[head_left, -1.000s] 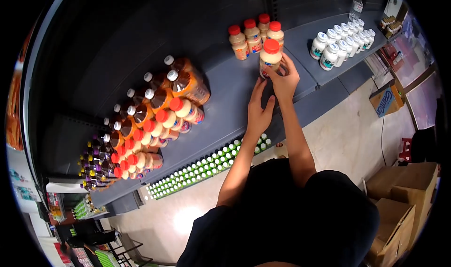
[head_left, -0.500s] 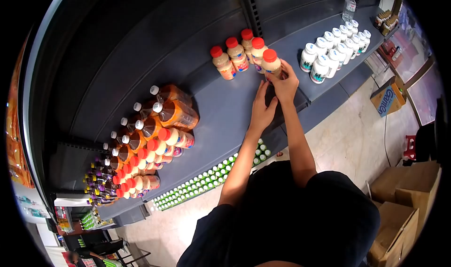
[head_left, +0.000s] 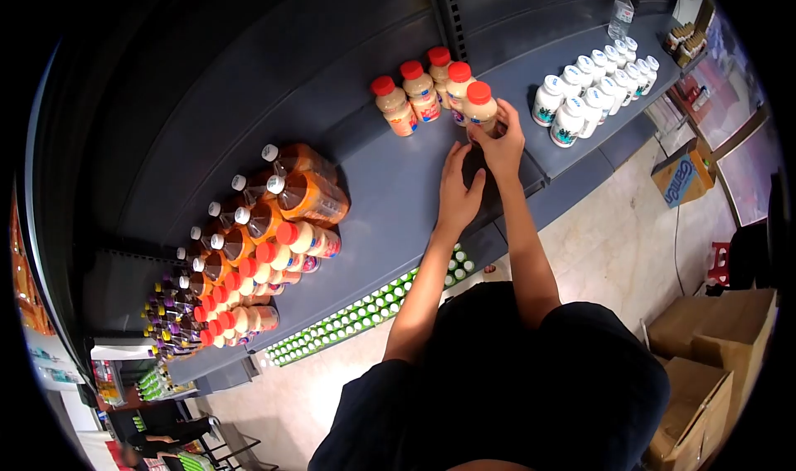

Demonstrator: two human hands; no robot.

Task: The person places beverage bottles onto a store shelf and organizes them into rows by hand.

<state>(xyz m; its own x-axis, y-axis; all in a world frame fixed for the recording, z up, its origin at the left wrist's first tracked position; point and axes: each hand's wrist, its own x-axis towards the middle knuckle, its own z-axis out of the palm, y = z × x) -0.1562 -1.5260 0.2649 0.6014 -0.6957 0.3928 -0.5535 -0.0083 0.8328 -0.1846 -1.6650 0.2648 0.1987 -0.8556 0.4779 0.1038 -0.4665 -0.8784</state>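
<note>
Tucked in closer to its neighbours than a second ago, one red-capped bottle of beige drink point(head_left: 480, 115) is held upright just beside the nearest of four matching bottles point(head_left: 420, 94), back from the front edge of the grey shelf point(head_left: 385, 181); whether they touch, I can't tell. Thumb and fingers of the right hand point(head_left: 503, 145) wrap its side, while the left hand point(head_left: 458, 191), loosely spread and seemingly empty, hangs by its base. To my eye, it's nearly grouped, but not released.
</note>
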